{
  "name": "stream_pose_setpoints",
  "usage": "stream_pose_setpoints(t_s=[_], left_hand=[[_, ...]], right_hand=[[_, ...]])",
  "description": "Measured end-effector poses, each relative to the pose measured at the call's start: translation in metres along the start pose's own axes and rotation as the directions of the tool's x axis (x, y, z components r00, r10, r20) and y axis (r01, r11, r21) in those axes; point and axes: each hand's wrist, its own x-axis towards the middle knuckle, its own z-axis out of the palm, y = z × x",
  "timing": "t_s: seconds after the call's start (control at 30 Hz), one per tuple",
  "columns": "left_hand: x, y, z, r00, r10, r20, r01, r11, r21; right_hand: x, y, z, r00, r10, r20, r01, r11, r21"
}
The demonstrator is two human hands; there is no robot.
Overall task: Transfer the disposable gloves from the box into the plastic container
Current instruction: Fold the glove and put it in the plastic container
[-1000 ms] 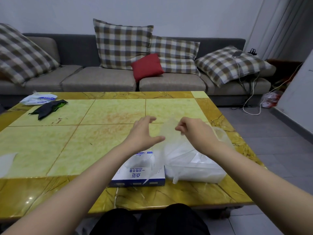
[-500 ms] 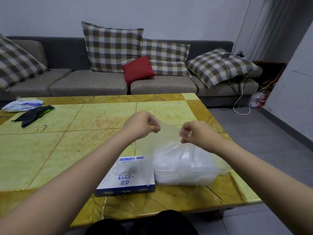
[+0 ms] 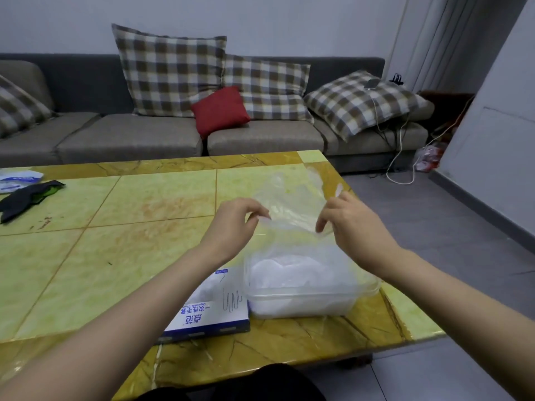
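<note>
Holding one clear glove (image 3: 292, 198) up in the air, stretched between both hands, right above the plastic container (image 3: 301, 298). Pinching its near edge with the left hand (image 3: 231, 224), fingers curled, thumb and fingertips closed on the film. Same on the other side with the right hand (image 3: 351, 227), clamped on the opposite end of that edge. With glove fingers pointing away, toward the sofa (image 3: 130, 137). Pulled taut, probably to flatten the flimsy film and lay it in neat rather than crumpled. Held over the container and not over the box (image 3: 214, 316), so likely mid-transfer, with only the lowering left for this one.

Container on the worktop (image 3: 115, 244) near the front right corner, touching or just beside the box on its left. Set close together, presumably to keep the carry short. Already filled with a white heap of gloves (image 3: 289, 270), roughly up to the rim.

Box lying flat, top face up, partly hidden under the left forearm (image 3: 162, 290). Amount left inside impossible to tell. Progress, as a guess: well along, not done.

Risk: thin film clinging to the fingers or sliding off the heap on release.

Elsewhere: black cloth (image 3: 26, 198) and white packet (image 3: 17, 179) at the far left of the worktop, well apart from the work. Red cushion (image 3: 220, 110) on the sofa.
</note>
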Motion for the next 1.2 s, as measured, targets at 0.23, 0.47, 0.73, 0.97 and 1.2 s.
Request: stream_pose_setpoints(t_s=[0.23,0.47,0.73,0.97,1.2], left_hand=[[-0.010,-0.025,0.038,0.856,-0.007,0.517,-0.257,0.862,0.436],[-0.002,-0.005,0.064,0.595,-0.218,0.774,-0.486,0.670,0.562],[0.002,-0.003,0.082,0.793,-0.246,0.557,-0.197,0.762,0.617],[-0.005,-0.016,0.107,0.601,-0.423,0.678,-0.293,0.673,0.679],[-0.006,-0.018,0.107,0.504,-0.432,0.747,-0.339,0.697,0.632]], right_hand=[[-0.023,0.000,0.042,0.755,0.197,0.625,-0.284,0.958,0.041],[-0.008,-0.003,0.041,0.388,0.098,0.916,-0.344,0.938,0.045],[0.013,-0.011,0.029,0.791,0.149,0.593,-0.275,0.953,0.126],[-0.003,-0.011,0.079,0.508,0.090,0.857,-0.014,0.995,-0.096],[-0.012,0.001,0.088,0.376,0.205,0.904,-0.013,0.976,-0.216]])
